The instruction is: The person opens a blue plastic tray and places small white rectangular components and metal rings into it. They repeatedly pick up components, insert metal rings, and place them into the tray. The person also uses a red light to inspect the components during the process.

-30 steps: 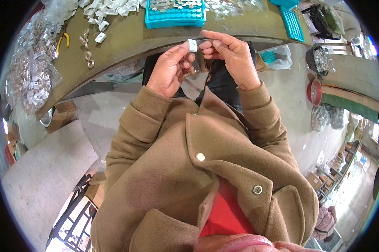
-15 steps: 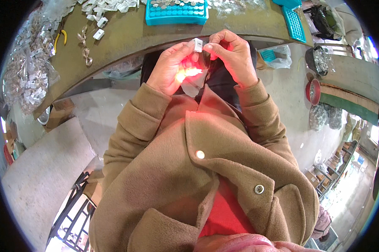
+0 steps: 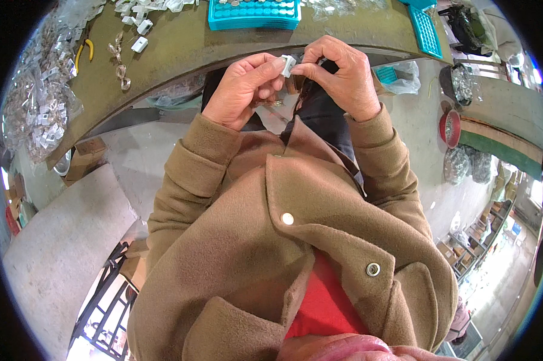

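Over my lap, just off the table's near edge, my left hand (image 3: 245, 86) grips a small white plastic battery box (image 3: 288, 65) between thumb and fingers. A thin bundle of clear fairy-light wire (image 3: 271, 103) hangs below that hand, and no light shows in it. My right hand (image 3: 340, 75) is at the box's right side, thumb and index finger pinched together at its edge. What lies between those fingertips is too small to tell.
A teal tray (image 3: 253, 23) holding round button cells stands on the table (image 3: 181, 51). White boxes (image 3: 140, 44), coiled light wire (image 3: 122, 71) and yellow-handled pliers (image 3: 90, 50) lie to the left. Bagged light sets (image 3: 46, 114) heap at the far left; another teal tray (image 3: 426, 33) stands right.
The red glow by my left hand has gone out. The white box has turned and moved slightly right, and my right fingertips have come against its side.
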`<state>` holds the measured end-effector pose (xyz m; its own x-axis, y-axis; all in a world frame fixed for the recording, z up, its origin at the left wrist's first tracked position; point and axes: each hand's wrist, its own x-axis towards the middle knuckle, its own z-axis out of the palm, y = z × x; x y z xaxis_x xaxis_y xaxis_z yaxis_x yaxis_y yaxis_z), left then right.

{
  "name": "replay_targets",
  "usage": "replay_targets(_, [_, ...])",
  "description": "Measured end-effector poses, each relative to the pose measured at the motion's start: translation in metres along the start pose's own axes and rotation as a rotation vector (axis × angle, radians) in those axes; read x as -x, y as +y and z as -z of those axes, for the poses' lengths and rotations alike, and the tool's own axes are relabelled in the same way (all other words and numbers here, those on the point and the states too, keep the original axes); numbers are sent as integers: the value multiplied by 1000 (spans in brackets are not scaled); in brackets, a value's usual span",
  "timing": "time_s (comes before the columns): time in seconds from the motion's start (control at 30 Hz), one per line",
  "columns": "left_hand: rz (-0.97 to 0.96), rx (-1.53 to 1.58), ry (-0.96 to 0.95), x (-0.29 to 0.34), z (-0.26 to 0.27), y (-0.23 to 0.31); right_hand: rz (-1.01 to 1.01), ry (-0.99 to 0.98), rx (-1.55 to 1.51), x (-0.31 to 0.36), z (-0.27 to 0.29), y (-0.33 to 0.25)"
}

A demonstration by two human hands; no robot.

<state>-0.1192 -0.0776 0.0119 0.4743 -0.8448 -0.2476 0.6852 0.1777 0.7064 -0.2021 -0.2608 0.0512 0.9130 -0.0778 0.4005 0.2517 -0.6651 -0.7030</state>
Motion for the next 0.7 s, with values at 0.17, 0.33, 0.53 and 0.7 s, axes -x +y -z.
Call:
replay_targets(0.17, [49,28,-29,1,2,2,-28,-46,-62,2,-1,2])
replay_targets(0.33, [29,-47,1,1,-2,0,-40,-89,-93,2,0,2])
replay_targets(0.53, [110,-111,-32,1,-1,3,-249,-306,-229,2,7,7])
replay_targets(0.7, [123,349,109,-3,-4,-4,-419,-98,-582,2,-13,14])
